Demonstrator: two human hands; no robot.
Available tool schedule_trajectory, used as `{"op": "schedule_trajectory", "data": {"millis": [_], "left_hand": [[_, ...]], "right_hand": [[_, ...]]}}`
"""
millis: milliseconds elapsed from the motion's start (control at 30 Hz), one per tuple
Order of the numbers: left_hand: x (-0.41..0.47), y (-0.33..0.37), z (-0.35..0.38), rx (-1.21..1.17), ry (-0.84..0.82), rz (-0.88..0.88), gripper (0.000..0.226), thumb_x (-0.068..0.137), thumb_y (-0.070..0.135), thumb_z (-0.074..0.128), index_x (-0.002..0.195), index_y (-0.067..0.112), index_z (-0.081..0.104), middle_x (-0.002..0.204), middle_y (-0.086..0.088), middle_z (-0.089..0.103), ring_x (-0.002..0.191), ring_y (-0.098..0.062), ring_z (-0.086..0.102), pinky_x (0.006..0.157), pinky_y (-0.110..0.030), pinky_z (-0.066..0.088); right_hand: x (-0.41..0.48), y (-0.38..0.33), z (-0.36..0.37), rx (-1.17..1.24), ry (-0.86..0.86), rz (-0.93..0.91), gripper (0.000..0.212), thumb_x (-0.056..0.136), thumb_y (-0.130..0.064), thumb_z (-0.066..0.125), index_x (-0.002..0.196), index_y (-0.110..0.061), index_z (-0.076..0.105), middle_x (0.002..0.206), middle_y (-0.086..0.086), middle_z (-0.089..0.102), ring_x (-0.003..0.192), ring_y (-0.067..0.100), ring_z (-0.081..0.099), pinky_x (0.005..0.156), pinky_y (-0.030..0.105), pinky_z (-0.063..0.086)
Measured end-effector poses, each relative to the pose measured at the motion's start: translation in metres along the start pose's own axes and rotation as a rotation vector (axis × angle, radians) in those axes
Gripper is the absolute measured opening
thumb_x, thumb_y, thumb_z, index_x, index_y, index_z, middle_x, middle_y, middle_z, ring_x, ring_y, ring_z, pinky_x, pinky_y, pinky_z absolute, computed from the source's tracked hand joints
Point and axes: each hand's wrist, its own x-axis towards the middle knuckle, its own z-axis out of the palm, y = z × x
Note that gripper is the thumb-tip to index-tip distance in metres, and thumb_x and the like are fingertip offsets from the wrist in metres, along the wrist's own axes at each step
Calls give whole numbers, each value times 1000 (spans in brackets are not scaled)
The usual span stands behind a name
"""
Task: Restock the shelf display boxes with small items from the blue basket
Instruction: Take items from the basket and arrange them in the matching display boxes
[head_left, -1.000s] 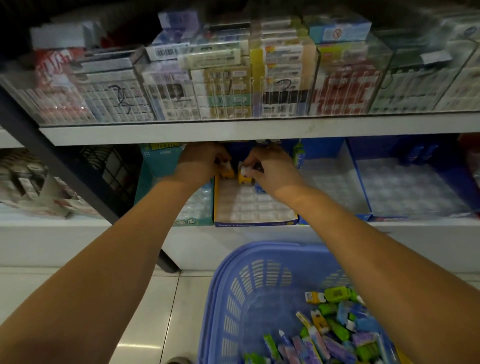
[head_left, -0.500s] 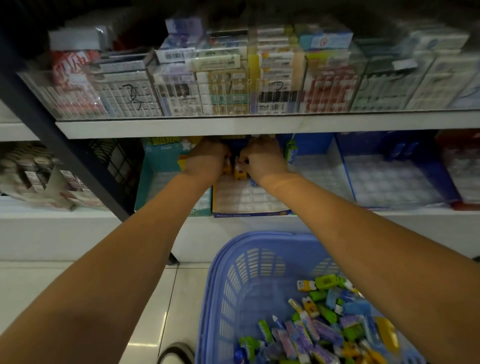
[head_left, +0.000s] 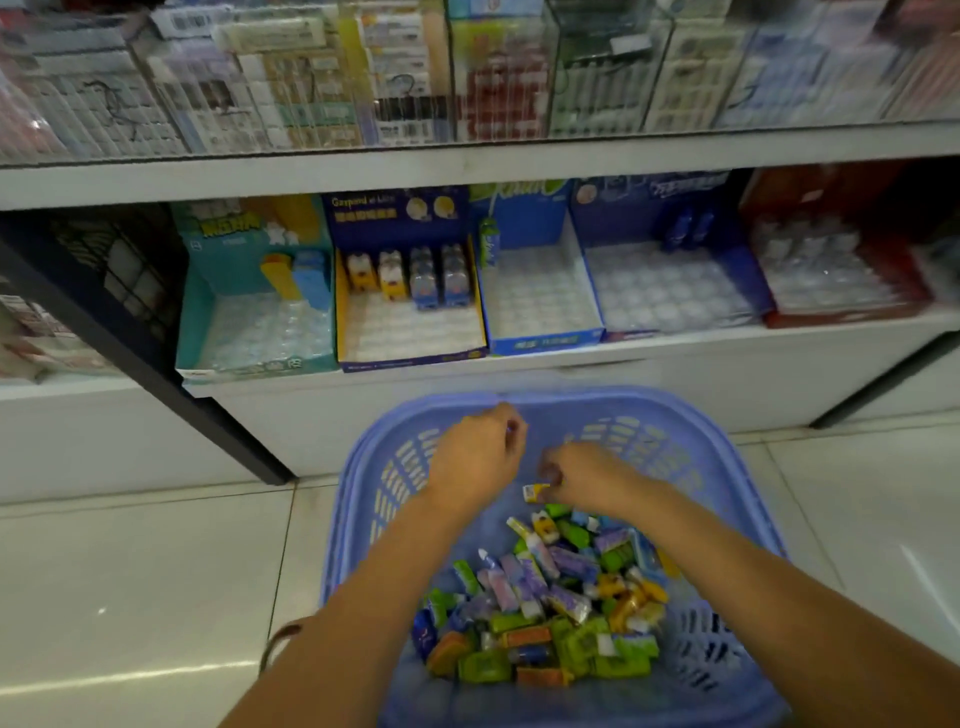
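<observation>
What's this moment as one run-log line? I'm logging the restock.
phase: picking | right hand: pinches small yellow item | left hand: over blue basket, grip unclear | dark-blue display box: four items

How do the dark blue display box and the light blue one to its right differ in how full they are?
The dark blue display box holds a back row of four small items, two yellow and two blue; the light blue display box shows only bare tray cells. The first has a yellow inner edge, the second white walls. Both sit side by side on the lower shelf.

The blue basket (head_left: 358, 525) sits on the floor below the partly filled display boxes (head_left: 410, 332), holding mixed colourful small items (head_left: 540, 608).
</observation>
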Motion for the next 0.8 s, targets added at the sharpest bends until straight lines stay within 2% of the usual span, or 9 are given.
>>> {"op": "schedule_trajectory", "data": {"millis": [67,167,267,333,467,600,700,733,800], "left_hand": [[-12,-11,46,24,-251,-60,25,97,22,43,95,4,60,95,-21,66,90,-37,61,68,-39,42],[-33,-27,98,-60,-547,-101,28,93,11,45,117,3,59,117,-21,61,108,-34,58,84,-36,43],[-47,-39,125,-56,-772,-152,21,90,12,54,111,12,58,101,-15,64,107,-32,59,78,-32,48],[-49,-44,134,-17,-830,-163,20,86,14,60,106,9,61,107,-16,64,107,-32,59,84,-35,48],[-39,-47,141,-145,-680,-329,25,92,16,50,96,-2,67,106,-23,66,100,-34,61,82,-37,45],[-24,-42,140,-522,-514,-699,35,93,16,49,59,10,51,72,-16,60,66,-24,57,66,-34,44],[-14,-41,146,-1238,-381,-1060,40,98,31,49,70,5,62,70,-13,65,63,-23,61,63,-33,53],[-9,-44,148,-1363,-329,-1096,43,99,34,46,75,2,63,71,-15,66,66,-24,62,63,-33,54],[-4,-52,148,-1415,-220,-1151,40,101,30,43,86,-3,60,77,-19,64,70,-28,60,66,-36,51]], "right_hand": [[6,17,27,-44,-108,47,27,89,-25,58,104,-3,64,107,19,64,100,33,60,71,33,41],[19,31,60,-57,-92,55,35,92,-21,53,126,-11,57,124,15,60,112,30,57,85,34,45],[29,37,89,-98,-104,28,33,97,-22,43,123,-7,57,127,19,56,116,31,54,93,35,42],[34,43,103,-171,-98,-2,32,96,-22,44,124,-10,55,129,19,51,119,32,49,95,37,41],[43,53,116,-336,-103,-18,39,92,-18,48,131,-15,47,133,15,46,120,33,46,95,42,45],[50,56,109,-319,-94,-30,38,97,-19,39,134,-10,46,131,18,54,114,33,55,90,42,46],[46,54,103,132,109,-82,30,92,-18,52,120,-14,62,98,16,69,88,27,63,74,37,48],[44,49,102,282,133,-120,26,90,-17,57,114,-15,66,89,11,70,81,22,63,70,34,48],[49,40,102,422,72,-158,26,88,-17,60,112,-20,68,93,3,73,84,12,65,75,27,50]]}}
